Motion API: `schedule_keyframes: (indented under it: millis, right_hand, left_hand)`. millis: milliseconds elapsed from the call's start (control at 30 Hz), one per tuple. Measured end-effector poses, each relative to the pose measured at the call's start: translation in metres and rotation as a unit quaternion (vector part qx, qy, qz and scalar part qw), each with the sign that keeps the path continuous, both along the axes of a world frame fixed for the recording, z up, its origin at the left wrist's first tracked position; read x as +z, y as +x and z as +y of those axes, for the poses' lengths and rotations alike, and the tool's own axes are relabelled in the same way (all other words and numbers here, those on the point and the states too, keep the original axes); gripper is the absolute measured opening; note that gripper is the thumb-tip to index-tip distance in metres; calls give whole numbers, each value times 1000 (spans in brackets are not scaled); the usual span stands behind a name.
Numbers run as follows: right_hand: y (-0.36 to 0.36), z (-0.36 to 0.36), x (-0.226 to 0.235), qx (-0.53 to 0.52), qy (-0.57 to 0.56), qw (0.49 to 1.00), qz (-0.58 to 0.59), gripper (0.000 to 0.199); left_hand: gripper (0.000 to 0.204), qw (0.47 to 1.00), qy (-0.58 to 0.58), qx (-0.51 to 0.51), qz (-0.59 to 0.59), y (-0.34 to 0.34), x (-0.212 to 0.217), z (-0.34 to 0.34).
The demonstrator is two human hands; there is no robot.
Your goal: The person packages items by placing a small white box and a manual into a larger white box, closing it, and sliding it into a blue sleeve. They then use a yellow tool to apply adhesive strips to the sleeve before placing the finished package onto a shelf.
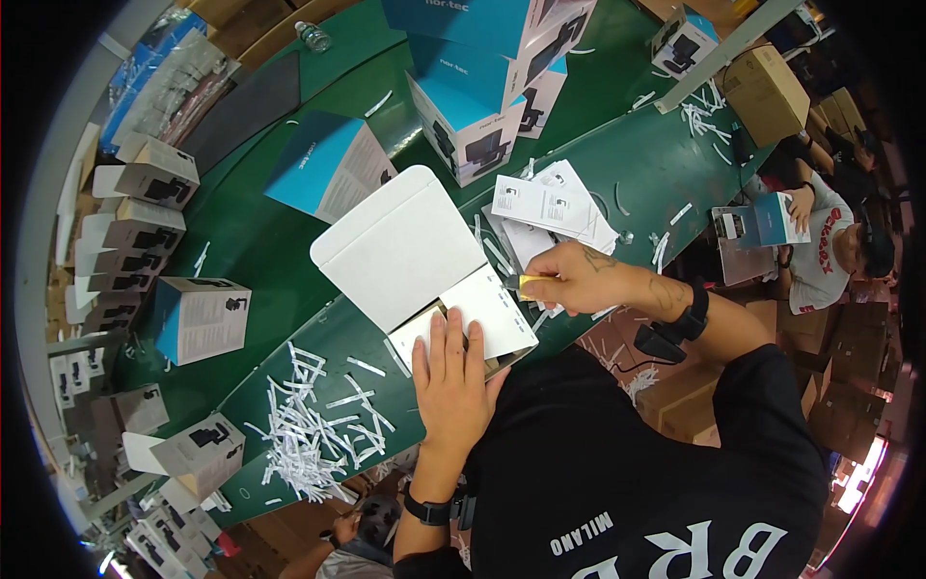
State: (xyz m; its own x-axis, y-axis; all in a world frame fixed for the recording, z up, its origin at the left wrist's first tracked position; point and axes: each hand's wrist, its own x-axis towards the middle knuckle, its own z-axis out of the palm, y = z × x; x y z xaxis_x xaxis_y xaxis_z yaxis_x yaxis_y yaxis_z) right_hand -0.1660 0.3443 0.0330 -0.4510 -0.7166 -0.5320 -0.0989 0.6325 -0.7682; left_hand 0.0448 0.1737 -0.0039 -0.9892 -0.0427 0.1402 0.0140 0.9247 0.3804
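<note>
White cardboard box [424,261] lying open on green table, lid flap tilting up beyond left hand [451,372], inner flap pressing flat under its fingers. Small yellow tool [530,282] sitting pinched in right hand [569,278], touching flap's far edge.

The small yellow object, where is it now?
In the head view, the small yellow object is pinched in the right hand, beside the open white box, right of centre.

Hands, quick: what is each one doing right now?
Left hand: open, pressing flat on the white box flap.
Right hand: closed, holding a small yellow tool.
</note>
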Motion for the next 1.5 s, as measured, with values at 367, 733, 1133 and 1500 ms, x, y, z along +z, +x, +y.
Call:
schedule_keyframes:
  millis: [367, 733, 1133, 1500]
  right_hand:
    - [7, -4, -8, 234, -93, 811, 529, 22]
    - [7, -12, 16, 323, -125, 886, 308, 45]
    - [-21, 24, 63, 206, 20, 929, 308, 43]
    - [52, -1, 38, 269, -34, 910, 314, 43]
  left_hand:
    - [76, 1000, 9, -3, 1, 0, -3, -1]
    - [77, 1000, 21, -10, 3, 1, -3, -6]
    - [69, 995, -95, -27, 5, 21, -6, -1]
    - [62, 994, -83, -49, 46, 19, -7, -2]
